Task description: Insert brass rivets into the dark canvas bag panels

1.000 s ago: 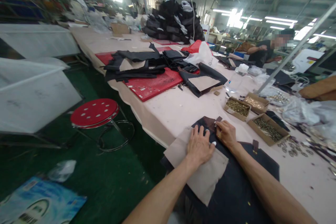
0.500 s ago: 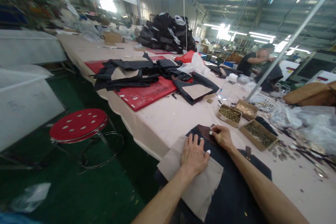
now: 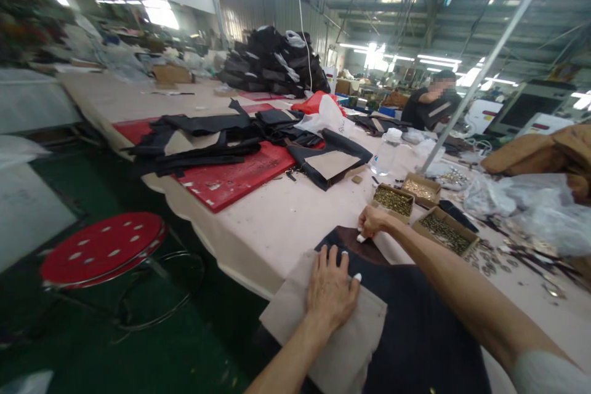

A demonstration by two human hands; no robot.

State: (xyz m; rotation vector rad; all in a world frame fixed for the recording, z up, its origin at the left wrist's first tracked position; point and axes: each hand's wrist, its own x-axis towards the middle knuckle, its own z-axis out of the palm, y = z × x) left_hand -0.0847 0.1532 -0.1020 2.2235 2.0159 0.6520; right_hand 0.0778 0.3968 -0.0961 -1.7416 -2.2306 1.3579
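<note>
My left hand (image 3: 333, 288) lies flat with its fingers spread on a beige fabric piece (image 3: 353, 341). Under that piece is a large dark fabric panel (image 3: 425, 314), partly hanging over the table's near edge. My right hand (image 3: 373, 221) is closed, its fingertips curled at the edge of a dark brown patch (image 3: 347, 241) at the panel's far end. Whatever sits between those fingers is hidden. White coverings show on some fingertips of both hands. Just beyond my right hand stands a small cardboard box of brassy metal bits (image 3: 393, 199).
Two more boxes of small hardware (image 3: 421, 188) (image 3: 446, 231) stand to the right, near loose metal rings (image 3: 496, 261). Dark fabric pieces (image 3: 198, 135) lie on a red board (image 3: 235, 175). A clear bottle (image 3: 386, 152), a slanted pole (image 3: 489, 61), a red stool (image 3: 104, 247) and a co-worker (image 3: 427, 104) are also around.
My right hand has turned and curled more at the brown patch; the small brown tab it pinched no longer shows. My left hand stays flat on the beige piece. The view has shifted.
</note>
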